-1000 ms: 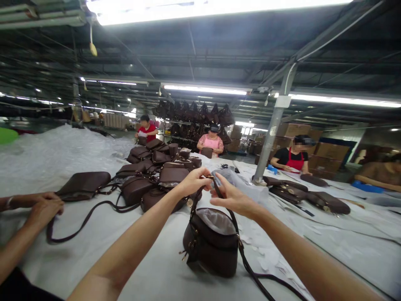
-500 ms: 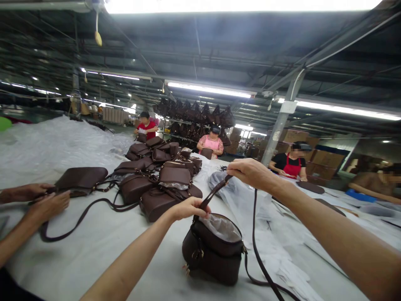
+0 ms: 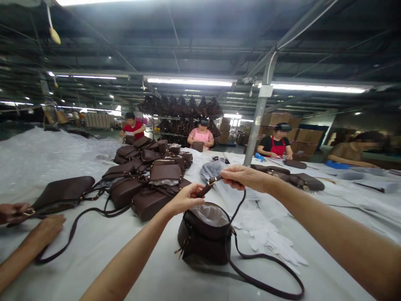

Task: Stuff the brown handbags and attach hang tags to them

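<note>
A dark brown bag (image 3: 206, 244) stands upright on the white-covered table, its open top showing clear plastic inside. Above its left rim, my left hand (image 3: 188, 197) pinches the bag's strap (image 3: 205, 190). My right hand (image 3: 234, 175) is closed on the same strap farther along, to the right of a gold-coloured buckle (image 3: 213, 181). From my right hand the strap drops past the bag's right side and loops over the table at the lower right.
A pile of brown bags (image 3: 150, 171) lies beyond my left hand. Another person's hands (image 3: 46, 230) hold a strap at the left. Plastic sheeting (image 3: 56, 154) heaps behind. White paper pieces (image 3: 272, 238) lie right of the bag. Several people sit across the table.
The view has turned to the right. My right hand has come lower and nearer my left hand, and the buckle now shows between them. The hanging strap has swung into a loop on the table.
</note>
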`<control>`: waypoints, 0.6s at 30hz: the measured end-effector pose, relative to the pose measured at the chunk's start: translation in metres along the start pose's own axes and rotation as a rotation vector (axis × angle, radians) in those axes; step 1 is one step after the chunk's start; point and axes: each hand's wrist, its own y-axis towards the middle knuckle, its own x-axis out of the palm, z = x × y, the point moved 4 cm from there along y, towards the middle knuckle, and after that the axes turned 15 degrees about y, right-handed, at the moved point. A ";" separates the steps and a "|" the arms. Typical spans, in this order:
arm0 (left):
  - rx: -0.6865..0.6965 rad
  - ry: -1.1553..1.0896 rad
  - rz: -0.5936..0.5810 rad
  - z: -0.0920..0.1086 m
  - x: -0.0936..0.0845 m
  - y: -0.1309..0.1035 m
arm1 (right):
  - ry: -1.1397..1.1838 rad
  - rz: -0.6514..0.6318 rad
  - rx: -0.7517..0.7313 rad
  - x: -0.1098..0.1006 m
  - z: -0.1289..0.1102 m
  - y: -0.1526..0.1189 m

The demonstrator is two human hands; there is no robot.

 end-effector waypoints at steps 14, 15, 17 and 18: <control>-0.091 -0.571 0.386 0.018 -0.027 0.009 | 0.346 -0.115 0.125 0.010 0.037 -0.018; -0.140 -0.663 0.395 0.014 -0.028 0.009 | 0.382 -0.112 0.128 0.012 0.041 -0.016; -0.182 -0.824 0.409 0.010 -0.027 0.012 | 0.433 -0.108 0.129 0.022 0.049 -0.010; -0.171 -0.884 0.425 0.009 -0.027 0.014 | 0.442 -0.110 0.134 0.029 0.052 -0.005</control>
